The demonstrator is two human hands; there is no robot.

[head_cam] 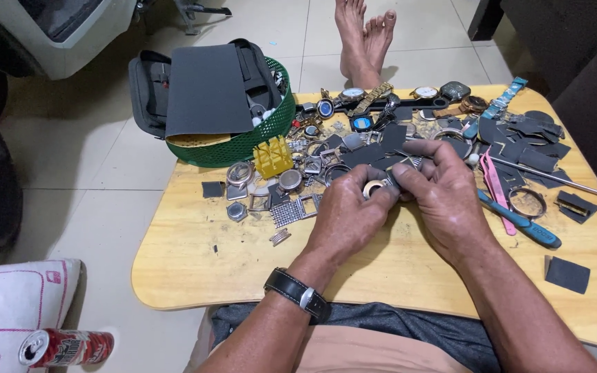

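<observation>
My left hand [347, 217] and my right hand [440, 193] meet over the middle of a low wooden table [195, 262]. Between the fingertips of both hands sits a round gold-toned watch case [373, 188]. My right hand also presses a small dark piece of abrasive paper against it. A black wristwatch [297, 293] is strapped on my left wrist. Loose watch cases, bezels and bracelet links [271, 197] lie just left of my hands.
A green mesh basket [243, 141] with a dark pouch and grey sheet stands at the table's back left. Several watches [409, 97] line the far edge. A blue-handled tool [519, 222], pink tweezers and dark paper scraps lie right. A red can [63, 347] lies on the floor.
</observation>
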